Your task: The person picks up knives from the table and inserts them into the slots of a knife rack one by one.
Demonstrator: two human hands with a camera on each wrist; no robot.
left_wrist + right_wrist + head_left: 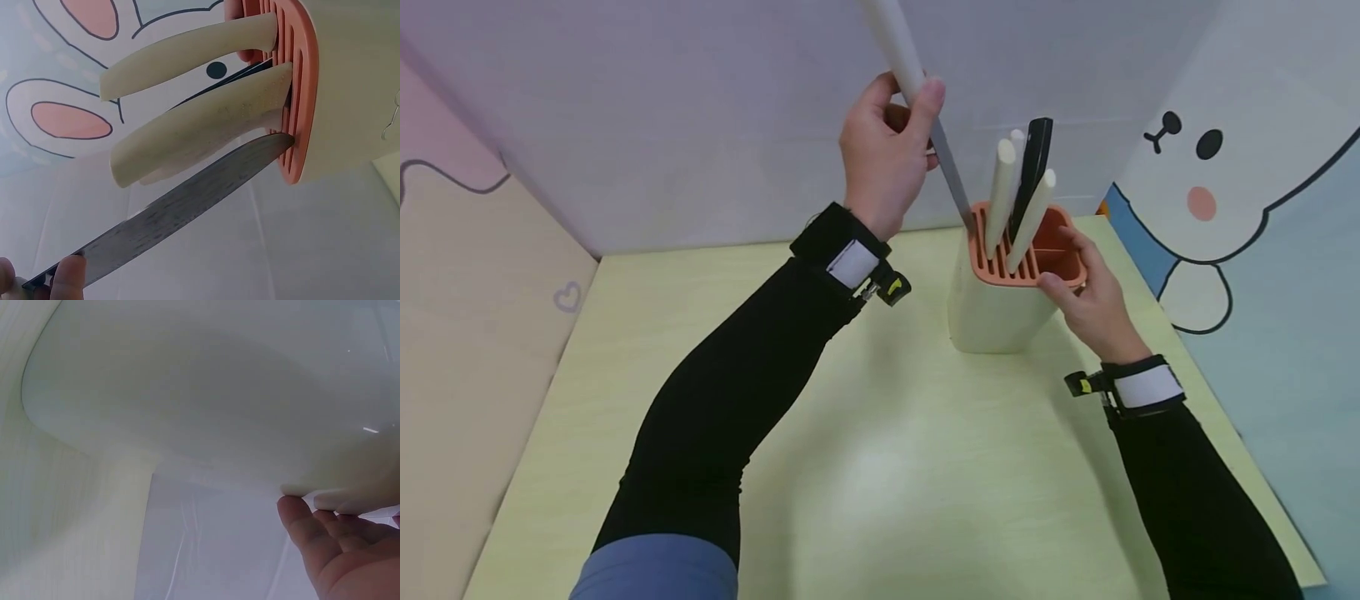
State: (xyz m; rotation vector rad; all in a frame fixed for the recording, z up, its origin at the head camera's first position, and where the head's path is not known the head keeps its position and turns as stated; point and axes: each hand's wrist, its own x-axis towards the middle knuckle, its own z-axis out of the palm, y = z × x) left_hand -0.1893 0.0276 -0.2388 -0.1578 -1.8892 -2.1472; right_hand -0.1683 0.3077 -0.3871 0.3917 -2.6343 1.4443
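My left hand (886,154) pinches a kitchen knife (951,171) near where the pale handle meets the blade. The blade slants down, its tip at the leftmost slot of the knife block (992,321); in the left wrist view the blade (181,212) meets the orange slotted top (301,125). How deep the tip sits I cannot tell. My right hand (1097,304) holds the block's right end, thumb at the front rim and fingers along the far side. In the right wrist view its fingers (306,528) touch the block's smooth pale wall (187,394).
Several other knives stand in the slots, with pale handles (1000,192) and one black handle (1033,171). An orange open compartment (1060,258) lies right of the slots. The block stands on a pale wooden table (865,467) near the back wall (737,125).
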